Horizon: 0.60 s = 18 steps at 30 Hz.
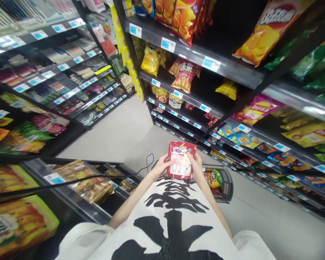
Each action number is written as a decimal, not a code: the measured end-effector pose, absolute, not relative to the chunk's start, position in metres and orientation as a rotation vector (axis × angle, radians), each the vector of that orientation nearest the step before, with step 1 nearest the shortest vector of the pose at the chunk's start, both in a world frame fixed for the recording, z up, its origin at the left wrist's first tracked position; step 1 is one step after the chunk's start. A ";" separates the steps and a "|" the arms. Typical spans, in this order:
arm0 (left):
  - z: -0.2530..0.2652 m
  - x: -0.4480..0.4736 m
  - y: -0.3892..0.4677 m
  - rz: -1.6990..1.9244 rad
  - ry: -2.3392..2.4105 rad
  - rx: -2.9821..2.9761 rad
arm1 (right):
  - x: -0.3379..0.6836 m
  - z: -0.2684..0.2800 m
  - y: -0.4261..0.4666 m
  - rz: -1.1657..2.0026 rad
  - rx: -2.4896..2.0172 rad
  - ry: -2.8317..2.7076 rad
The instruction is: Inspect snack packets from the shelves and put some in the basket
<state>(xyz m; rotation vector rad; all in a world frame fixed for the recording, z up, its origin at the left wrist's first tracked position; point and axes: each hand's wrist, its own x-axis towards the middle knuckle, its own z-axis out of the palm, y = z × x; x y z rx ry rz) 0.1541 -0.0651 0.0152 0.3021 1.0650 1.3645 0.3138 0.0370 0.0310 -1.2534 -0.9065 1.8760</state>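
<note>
I have the red pack [182, 160] dead ahead of the shirt [173, 224], gripped at its two sides: left hand [164, 166] and right hand [195, 163], partly closed, thumbs on the labelled face. Neither is nearer; its long axis seems to run away from the chest. The basket [228, 182], snacks [214, 177] inside, sits on the floor past my right forearm, which partly blocks that side. A cable [108, 176] runs off leftward; the rack [235, 74] stands ahead and right.

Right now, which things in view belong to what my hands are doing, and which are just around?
Part of the job:
red packet, held by left hand and right hand
probably the black basket

Just around:
orange chip bag
pink Lay's bag
price tags
</note>
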 end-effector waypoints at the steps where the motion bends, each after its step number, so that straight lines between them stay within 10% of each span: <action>1: 0.014 0.154 -0.066 1.361 1.068 0.284 | 0.313 0.030 0.038 1.878 -1.244 -0.884; 18: -0.007 0.142 -0.052 1.124 1.039 0.036 | 0.299 0.009 0.084 2.086 -0.754 -1.543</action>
